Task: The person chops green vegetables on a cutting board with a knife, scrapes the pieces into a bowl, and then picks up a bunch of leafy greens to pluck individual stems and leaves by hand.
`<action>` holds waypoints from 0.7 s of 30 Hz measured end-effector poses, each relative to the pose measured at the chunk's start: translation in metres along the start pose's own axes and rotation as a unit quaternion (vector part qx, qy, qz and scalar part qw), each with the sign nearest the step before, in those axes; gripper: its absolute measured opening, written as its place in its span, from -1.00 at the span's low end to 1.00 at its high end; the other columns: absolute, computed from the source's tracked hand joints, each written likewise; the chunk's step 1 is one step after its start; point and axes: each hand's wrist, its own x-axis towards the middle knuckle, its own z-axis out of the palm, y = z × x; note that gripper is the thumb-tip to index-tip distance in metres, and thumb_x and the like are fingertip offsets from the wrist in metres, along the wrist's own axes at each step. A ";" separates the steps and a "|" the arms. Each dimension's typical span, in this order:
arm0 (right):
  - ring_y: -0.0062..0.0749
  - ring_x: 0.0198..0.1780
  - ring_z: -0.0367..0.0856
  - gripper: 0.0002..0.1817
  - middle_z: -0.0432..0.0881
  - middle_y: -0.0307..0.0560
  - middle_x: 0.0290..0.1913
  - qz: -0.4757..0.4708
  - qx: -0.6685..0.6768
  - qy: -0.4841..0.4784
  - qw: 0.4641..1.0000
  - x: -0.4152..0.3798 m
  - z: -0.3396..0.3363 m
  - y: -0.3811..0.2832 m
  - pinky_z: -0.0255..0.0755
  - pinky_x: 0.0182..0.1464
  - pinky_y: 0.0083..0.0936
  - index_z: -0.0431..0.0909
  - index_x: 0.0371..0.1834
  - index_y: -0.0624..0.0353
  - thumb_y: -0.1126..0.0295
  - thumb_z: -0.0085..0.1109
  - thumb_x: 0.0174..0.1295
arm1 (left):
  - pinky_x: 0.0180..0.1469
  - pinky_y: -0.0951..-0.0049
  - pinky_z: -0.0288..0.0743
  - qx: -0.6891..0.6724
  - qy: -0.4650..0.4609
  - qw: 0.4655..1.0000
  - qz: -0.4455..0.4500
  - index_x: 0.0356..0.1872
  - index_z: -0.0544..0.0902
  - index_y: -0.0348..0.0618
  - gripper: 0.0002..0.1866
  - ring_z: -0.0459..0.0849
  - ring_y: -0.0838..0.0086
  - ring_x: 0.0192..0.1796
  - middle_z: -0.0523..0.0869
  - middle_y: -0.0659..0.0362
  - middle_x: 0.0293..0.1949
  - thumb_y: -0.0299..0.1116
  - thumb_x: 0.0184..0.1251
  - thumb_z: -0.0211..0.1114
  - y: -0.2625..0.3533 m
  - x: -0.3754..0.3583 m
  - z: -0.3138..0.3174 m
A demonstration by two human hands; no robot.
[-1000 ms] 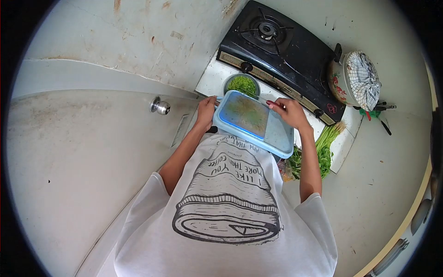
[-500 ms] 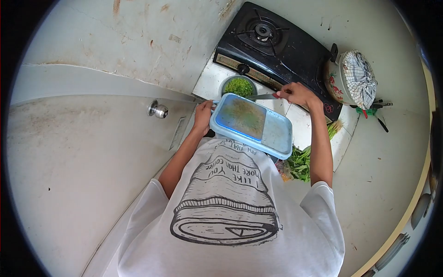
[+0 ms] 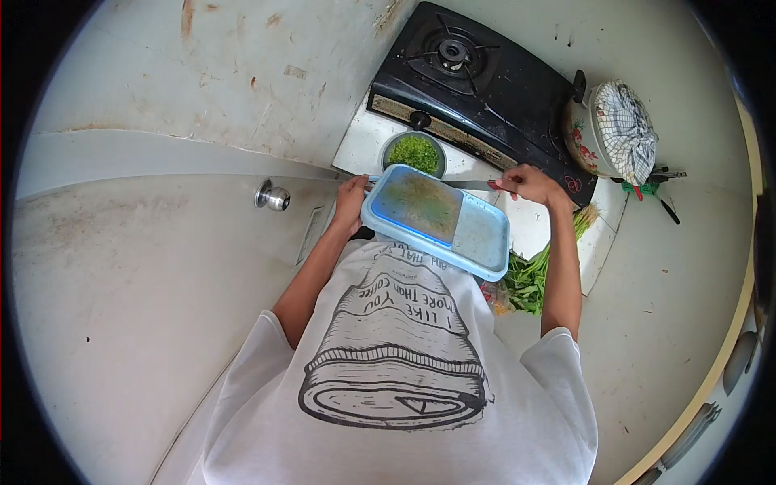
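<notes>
My left hand (image 3: pixel 351 202) is closed on the handle end of a light blue cutting board (image 3: pixel 482 239), which is held tilted in front of my shirt. Green stains mark the board's darker blue panel. In my right hand (image 3: pixel 525 184) is a knife (image 3: pixel 470 184) with a red handle, its blade pointing left along the board's far edge; part of the blade is hidden behind the board. Just past the board stands a round bowl (image 3: pixel 415 152) of finely chopped greens. Leafy green vegetables (image 3: pixel 527 279) lie beside and partly beneath my right forearm.
A black gas stove (image 3: pixel 485 89) sits at the back of the white tiled counter (image 3: pixel 362 139). At its right is a flowered pot (image 3: pixel 584 141) covered with a checked cloth (image 3: pixel 626 129). A door knob (image 3: pixel 272 196) sticks out on the left.
The knife and my right hand have shifted slightly right and down, away from the bowl. The board has moved a little left, still in my left hand.
</notes>
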 end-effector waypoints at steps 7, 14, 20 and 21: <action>-0.01 -0.22 0.72 -0.51 0.76 0.13 -0.30 -0.070 0.019 0.100 0.992 0.028 0.035 -0.053 0.53 -0.07 -0.21 0.80 -0.11 0.09 -0.13 0.20 0.40 | -0.36 0.44 0.63 -0.006 -0.011 1.000 -0.015 -0.05 0.64 -0.37 -0.69 0.67 0.48 -0.41 0.68 0.10 -0.32 -0.30 0.61 0.07 -0.002 -0.004 0.005; -0.16 -0.32 0.68 -0.53 0.70 0.02 -0.45 -0.078 0.011 0.085 0.993 0.027 0.022 -0.046 0.46 -0.20 -0.25 0.79 -0.09 0.06 -0.12 0.20 0.39 | -0.37 0.44 0.62 -0.006 -0.002 1.000 -0.002 -0.06 0.65 -0.36 -0.69 0.67 0.49 -0.42 0.69 0.10 -0.33 -0.29 0.61 0.08 0.006 -0.010 -0.001; -0.13 -0.27 0.72 -0.51 0.74 -0.01 -0.41 -0.065 0.035 0.052 0.996 0.029 0.037 -0.033 0.50 -0.11 -0.24 0.78 -0.17 0.09 -0.14 0.20 0.39 | -0.37 0.44 0.60 -0.006 0.017 1.000 0.003 -0.05 0.66 -0.37 -0.70 0.65 0.50 -0.42 0.68 0.11 -0.33 -0.30 0.61 0.07 0.000 -0.012 0.001; -0.11 -0.26 0.73 -0.51 0.75 0.00 -0.39 -0.074 0.030 0.072 0.994 0.030 0.042 -0.038 0.52 -0.10 -0.23 0.78 -0.17 0.10 -0.14 0.21 0.39 | -0.37 0.44 0.60 -0.012 0.016 1.000 0.002 -0.05 0.66 -0.37 -0.69 0.64 0.51 -0.42 0.68 0.11 -0.33 -0.30 0.61 0.07 -0.001 -0.011 0.003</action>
